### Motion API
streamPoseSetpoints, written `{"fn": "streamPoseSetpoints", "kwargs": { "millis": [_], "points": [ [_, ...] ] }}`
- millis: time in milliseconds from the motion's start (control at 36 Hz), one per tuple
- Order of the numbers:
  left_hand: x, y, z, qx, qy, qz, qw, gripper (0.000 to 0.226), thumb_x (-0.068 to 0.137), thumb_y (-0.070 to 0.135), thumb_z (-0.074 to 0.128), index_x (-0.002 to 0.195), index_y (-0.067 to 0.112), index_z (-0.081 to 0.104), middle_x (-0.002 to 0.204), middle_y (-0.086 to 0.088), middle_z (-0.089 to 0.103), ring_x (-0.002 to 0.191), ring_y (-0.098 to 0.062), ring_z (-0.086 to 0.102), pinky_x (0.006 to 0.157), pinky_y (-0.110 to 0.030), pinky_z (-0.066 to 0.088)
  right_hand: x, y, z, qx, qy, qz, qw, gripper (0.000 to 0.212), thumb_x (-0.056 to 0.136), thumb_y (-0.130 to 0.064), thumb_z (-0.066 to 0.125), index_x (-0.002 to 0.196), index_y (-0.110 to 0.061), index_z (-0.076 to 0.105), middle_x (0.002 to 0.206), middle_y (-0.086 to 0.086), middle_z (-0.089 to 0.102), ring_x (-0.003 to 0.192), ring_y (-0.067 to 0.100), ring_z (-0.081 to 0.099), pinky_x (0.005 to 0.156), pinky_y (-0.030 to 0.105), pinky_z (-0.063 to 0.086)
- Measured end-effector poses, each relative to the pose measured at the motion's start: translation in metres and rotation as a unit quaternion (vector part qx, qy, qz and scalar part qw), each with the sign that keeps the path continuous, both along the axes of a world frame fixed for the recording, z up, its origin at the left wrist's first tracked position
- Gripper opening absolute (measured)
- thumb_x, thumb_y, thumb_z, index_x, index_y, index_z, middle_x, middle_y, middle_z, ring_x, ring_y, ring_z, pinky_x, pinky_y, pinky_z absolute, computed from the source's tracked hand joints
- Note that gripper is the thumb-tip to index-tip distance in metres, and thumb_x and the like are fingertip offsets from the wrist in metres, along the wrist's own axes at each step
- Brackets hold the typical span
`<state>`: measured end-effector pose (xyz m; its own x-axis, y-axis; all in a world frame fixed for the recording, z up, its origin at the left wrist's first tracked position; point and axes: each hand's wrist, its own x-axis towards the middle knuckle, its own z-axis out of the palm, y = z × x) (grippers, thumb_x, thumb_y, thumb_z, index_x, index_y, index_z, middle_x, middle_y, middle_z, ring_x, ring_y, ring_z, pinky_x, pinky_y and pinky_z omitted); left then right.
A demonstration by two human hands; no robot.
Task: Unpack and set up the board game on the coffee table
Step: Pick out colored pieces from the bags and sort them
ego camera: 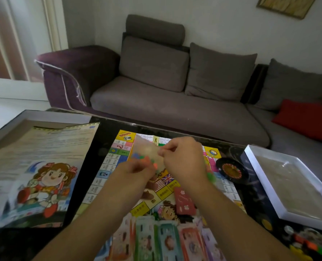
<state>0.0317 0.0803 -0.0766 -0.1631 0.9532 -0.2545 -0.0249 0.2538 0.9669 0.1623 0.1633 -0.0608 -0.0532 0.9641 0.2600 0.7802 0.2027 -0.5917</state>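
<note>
**Opening the bag of playing pieces over the board**

Both hands are raised above the middle of the game board (107, 174), which lies unfolded on the dark coffee table (100, 147). Between them hangs a small clear plastic bag (147, 149) with bright pieces (orange, green, blue, blurred by motion) gathered in its lower part. The right hand (180, 161) has its thumb and forefinger pinched on the bag's upper right edge; the left hand (135, 172), a little lower and nearer the person, has its fingers curled onto the lower part of the bag, though blur hides exactly where they grip.

Judging by this, the step in hand is getting the bag open so the pieces can be set out. The next move likely calls for pulling the two sides of the mouth apart with a firm pinch on each, keeping the opening upward so nothing spills and scatters across the squares.

Below the wrists, a row of coloured paper-money stacks (165, 240) already lies along the board's near edge, and a red card deck (184, 201) sits just under the right forearm. To the right of the right hand rests a small black roulette wheel (231, 171), with the open box tray (295, 187) beyond it. Left of the left hand lies the illustrated instruction sheet (39, 172).
</note>
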Motion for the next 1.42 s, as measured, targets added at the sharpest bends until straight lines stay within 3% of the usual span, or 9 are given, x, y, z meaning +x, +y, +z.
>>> {"fn": "streamPoseSetpoints", "kwargs": {
  "millis": [111,167,250,361,556,694,972,1222,1417],
  "points": [
    [0.006,-0.005,0.012,0.058,-0.048,0.017,0.997,0.031,0.098,0.046,0.063,0.105,0.019,0.073,0.099,-0.001,0.08,0.088,-0.018,0.079,0.084,-0.046,0.063,0.004,-0.036,0.024,0.0,0.041,0.051,0.998,0.014,0.092,-0.021,0.079,0.081,-0.03,0.081,0.075,-0.017,0.073,0.071,-0.002,0.068,0.065,0.019,0.058],
    [0.008,-0.012,0.022,0.082,-0.035,0.017,0.996,0.038,0.097,0.053,0.059,0.103,0.018,0.072,0.094,-0.001,0.08,0.082,-0.02,0.079,0.072,-0.043,0.062,0.007,-0.053,0.028,-0.006,0.055,0.076,0.996,0.018,0.092,-0.018,0.079,0.077,-0.029,0.079,0.072,-0.016,0.073,0.069,-0.002,0.069,0.058,0.014,0.053],
    [0.013,-0.023,0.031,0.129,-0.052,0.027,0.99,0.037,0.098,0.038,0.062,0.1,0.002,0.066,0.085,-0.01,0.078,0.074,-0.021,0.078,0.055,-0.022,0.057,0.012,-0.076,0.033,-0.022,0.11,0.103,0.988,0.017,0.091,-0.017,0.08,0.077,-0.024,0.074,0.072,-0.013,0.072,0.068,0.001,0.07,0.056,0.014,0.053],
    [0.021,-0.035,0.031,0.174,-0.047,0.009,0.984,0.024,0.101,0.019,0.058,0.096,-0.003,0.066,0.085,-0.014,0.075,0.079,-0.024,0.078,0.061,-0.023,0.06,0.024,-0.1,0.04,-0.037,0.185,0.139,0.972,0.008,0.096,-0.029,0.076,0.096,-0.034,0.07,0.079,-0.01,0.072,0.074,0.004,0.071,0.06,0.016,0.056],
    [0.033,-0.043,0.032,0.186,-0.073,-0.006,0.98,0.022,0.102,0.02,0.057,0.099,0.004,0.071,0.087,-0.007,0.078,0.08,-0.019,0.078,0.063,-0.021,0.06,0.045,-0.112,0.021,0.24,-0.054,0.117,0.962,0.025,0.102,-0.034,0.056,0.115,-0.031,0.077,0.102,-0.015,0.07,0.08,0.003,0.065,0.069,0.023,0.057],
    [0.038,-0.04,0.025,0.15,-0.12,0.001,0.981,0.026,0.101,0.02,0.058,0.092,-0.001,0.07,0.09,-0.02,0.075,0.086,-0.033,0.077,0.067,-0.029,0.062,0.051,-0.112,0.018,0.302,-0.063,0.088,0.947,0.031,0.093,-0.035,0.054,0.095,-0.023,0.081,0.089,-0.008,0.073,0.07,0.012,0.067,0.06,0.032,0.059],
    [0.04,-0.039,0.02,0.161,-0.172,-0.035,0.971,0.03,0.1,0.021,0.057,0.1,-0.007,0.069,0.1,-0.025,0.075,0.095,-0.037,0.076,0.072,-0.032,0.062,0.056,-0.107,0.024,0.143,0.061,0.046,0.987,0.017,0.082,-0.018,0.084,0.074,-0.03,0.076,0.077,-0.02,0.067,0.081,0.003,0.066,0.064,0.028,0.057],
    [0.037,-0.037,0.018,0.172,-0.143,-0.029,0.974,0.026,0.103,0.013,0.053,0.098,-0.003,0.072,0.1,-0.021,0.076,0.093,-0.035,0.077,0.069,-0.033,0.063,0.053,-0.109,0.03,0.023,0.143,0.053,0.988,0.021,0.087,-0.02,0.085,0.073,-0.029,0.072,0.087,-0.024,0.069,0.08,0.006,0.07,0.063,0.032,0.063],
    [0.035,-0.039,0.02,0.166,-0.126,-0.017,0.978,0.025,0.103,0.01,0.054,0.088,-0.003,0.07,0.091,-0.024,0.074,0.084,-0.036,0.076,0.067,-0.036,0.063,0.055,-0.11,0.037,-0.026,0.137,0.083,0.987,0.019,0.089,-0.022,0.081,0.074,-0.028,0.072,0.085,-0.02,0.07,0.085,0.0,0.066,0.064,0.019,0.053]
  ]
}}
